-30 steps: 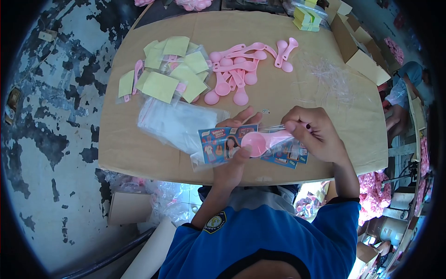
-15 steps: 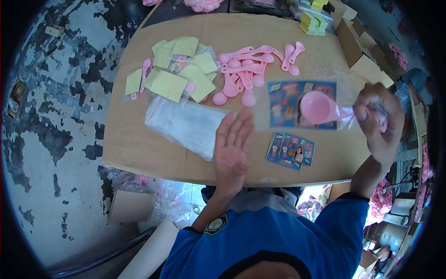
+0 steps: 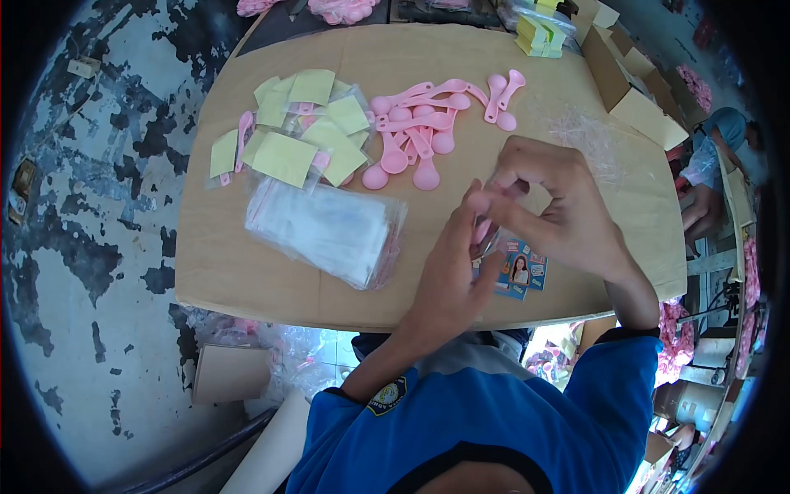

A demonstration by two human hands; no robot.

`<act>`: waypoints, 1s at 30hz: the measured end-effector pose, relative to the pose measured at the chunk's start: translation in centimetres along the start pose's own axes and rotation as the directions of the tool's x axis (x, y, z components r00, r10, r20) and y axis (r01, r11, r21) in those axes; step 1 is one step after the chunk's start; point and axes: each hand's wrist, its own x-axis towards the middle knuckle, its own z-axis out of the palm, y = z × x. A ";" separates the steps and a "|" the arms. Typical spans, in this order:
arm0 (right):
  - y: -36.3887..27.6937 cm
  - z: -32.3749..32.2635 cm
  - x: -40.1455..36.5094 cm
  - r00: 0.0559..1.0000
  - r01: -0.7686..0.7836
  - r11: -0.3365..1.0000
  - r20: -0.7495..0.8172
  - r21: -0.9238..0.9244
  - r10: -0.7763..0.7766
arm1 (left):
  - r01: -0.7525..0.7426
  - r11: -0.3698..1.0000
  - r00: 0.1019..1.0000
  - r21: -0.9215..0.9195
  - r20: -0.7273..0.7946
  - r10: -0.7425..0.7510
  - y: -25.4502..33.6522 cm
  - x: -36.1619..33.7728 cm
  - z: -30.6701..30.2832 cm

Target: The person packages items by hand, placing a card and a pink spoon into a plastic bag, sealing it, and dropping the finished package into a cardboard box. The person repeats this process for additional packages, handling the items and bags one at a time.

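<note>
My left hand (image 3: 453, 272) is closed around a clear plastic bag with a pink spoon (image 3: 482, 230) partly visible in it. Fingertips of my right hand (image 3: 551, 206) pinch the bag's upper end; both hands meet over the right half of the table. Beneath them lie small blue printed cards (image 3: 520, 272), partly covered by my left hand. A stack of clear bags (image 3: 329, 230) is to the left. Beyond it are bagged yellow cards (image 3: 284, 156) with pink spoons, and a pile of loose pink spoons (image 3: 420, 123).
Loose clear plastic (image 3: 584, 144) lies on the brown table (image 3: 222, 284) at the right. Yellow card bundles (image 3: 539, 37) and an open cardboard box (image 3: 634, 90) stand at the back right. Another person (image 3: 712, 165) is at the far right.
My right hand has moved left and down with the bagged spoon, meeting my left hand, which was open and has closed on the bag. The large blue card no longer shows flat.
</note>
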 end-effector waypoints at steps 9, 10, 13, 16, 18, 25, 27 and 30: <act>2.7 1.2 -0.3 0.967 -0.213 0.937 0.196 0.277 0.162 | 0.289 0.833 0.957 -0.471 0.148 -0.248 0.1 -1.6 -2.3; 3.0 1.3 -0.2 0.967 -0.220 0.938 0.190 0.267 0.172 | 0.297 0.838 0.954 -0.457 0.100 -0.283 -0.4 -1.4 -2.4; 3.4 1.8 0.2 0.997 -0.070 0.994 0.037 0.079 0.067 | 0.331 0.812 0.932 -0.481 0.035 -0.360 0.0 0.0 -2.5; 4.3 2.2 0.5 0.940 0.241 0.922 -0.164 -0.305 -0.300 | 0.218 0.882 0.951 -0.418 -0.113 -0.289 -1.0 0.2 -1.9; 4.2 1.6 0.2 0.924 0.326 0.891 -0.091 -0.316 -0.370 | 0.239 0.905 0.955 -0.351 -0.085 -0.285 -0.7 0.1 -1.9; 4.8 3.0 -1.0 0.912 0.340 0.813 -0.044 -0.473 -0.407 | 0.225 0.933 0.966 -0.280 -0.062 -0.252 0.6 -0.3 -0.8; 5.0 3.2 -1.2 0.905 0.354 0.791 -0.031 -0.500 -0.425 | 0.235 0.940 0.961 -0.248 -0.084 -0.263 0.1 -0.6 -0.8; 5.0 3.3 -1.2 0.887 0.383 0.773 -0.033 -0.506 -0.461 | 0.281 0.954 0.956 -0.103 -0.057 -0.288 0.7 -0.7 -1.2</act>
